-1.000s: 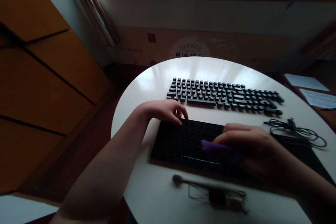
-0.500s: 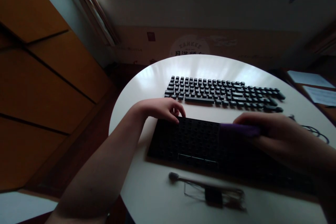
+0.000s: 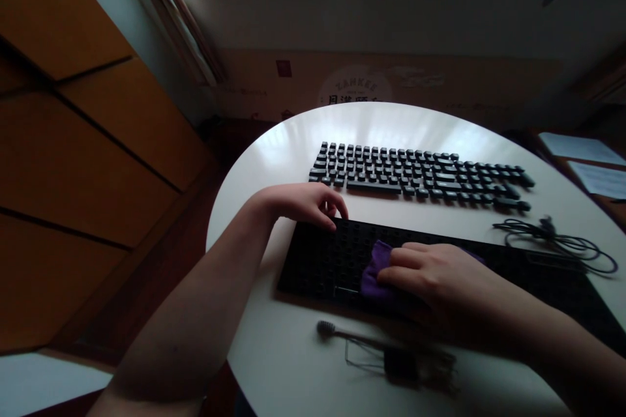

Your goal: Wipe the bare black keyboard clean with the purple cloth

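A black keyboard (image 3: 313, 257) with its keycaps off lies across the white round table (image 3: 274, 355). My left hand (image 3: 313, 203) grips its far edge near the left end, thumb on top and fingers curled over. Over the middle of the keyboard, my right hand (image 3: 433, 270) presses a bunched purple cloth (image 3: 377, 267) against the bare switches. Part of the cloth is hidden under the palm. In front of the keyboard lie a small brush (image 3: 327, 328) with dark bristles and a wire tool with a black handle (image 3: 401, 365), which looks like a keycap puller.
Rows of loose black keycaps (image 3: 374, 187) stand behind the keyboard in keyboard order. A coiled black cable (image 3: 548, 232) rests at the right. Paper sheets (image 3: 581, 146) lie on a darker surface farther right. Wooden cabinet doors (image 3: 63, 176) rise at the left.
My right hand has moved left with the purple cloth and now presses it down on the keyboard's middle. The left hand keeps its place on the edge.
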Demonstrator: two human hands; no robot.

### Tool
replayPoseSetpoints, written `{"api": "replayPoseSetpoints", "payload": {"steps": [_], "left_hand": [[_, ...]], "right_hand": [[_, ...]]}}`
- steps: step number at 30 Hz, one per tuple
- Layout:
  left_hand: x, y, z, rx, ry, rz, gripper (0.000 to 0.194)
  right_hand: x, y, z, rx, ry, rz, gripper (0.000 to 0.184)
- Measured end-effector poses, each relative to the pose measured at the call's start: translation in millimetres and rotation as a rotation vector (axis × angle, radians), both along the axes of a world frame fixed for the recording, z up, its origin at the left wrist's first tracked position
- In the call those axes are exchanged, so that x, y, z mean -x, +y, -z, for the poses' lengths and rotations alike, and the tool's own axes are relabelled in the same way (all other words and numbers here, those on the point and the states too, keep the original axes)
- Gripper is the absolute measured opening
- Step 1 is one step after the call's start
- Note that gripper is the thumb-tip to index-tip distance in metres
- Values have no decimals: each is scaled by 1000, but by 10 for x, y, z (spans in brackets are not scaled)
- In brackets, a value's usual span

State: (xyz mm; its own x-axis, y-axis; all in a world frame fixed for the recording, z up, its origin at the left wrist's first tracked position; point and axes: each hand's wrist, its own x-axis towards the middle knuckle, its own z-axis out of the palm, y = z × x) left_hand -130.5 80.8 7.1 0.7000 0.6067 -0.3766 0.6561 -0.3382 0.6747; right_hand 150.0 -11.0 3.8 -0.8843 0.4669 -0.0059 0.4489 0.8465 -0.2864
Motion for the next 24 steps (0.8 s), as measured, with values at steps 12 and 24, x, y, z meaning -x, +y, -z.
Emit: {"api": "replayPoseSetpoints", "payload": {"steps": [12, 24], "left_hand": [[9, 4, 24, 3, -31, 1, 39], [13, 10, 16, 8, -27, 0, 41]], "right_hand": [[28, 40, 0, 145, 31, -16, 43], [-27, 14, -73, 214, 38, -13, 23]]}}
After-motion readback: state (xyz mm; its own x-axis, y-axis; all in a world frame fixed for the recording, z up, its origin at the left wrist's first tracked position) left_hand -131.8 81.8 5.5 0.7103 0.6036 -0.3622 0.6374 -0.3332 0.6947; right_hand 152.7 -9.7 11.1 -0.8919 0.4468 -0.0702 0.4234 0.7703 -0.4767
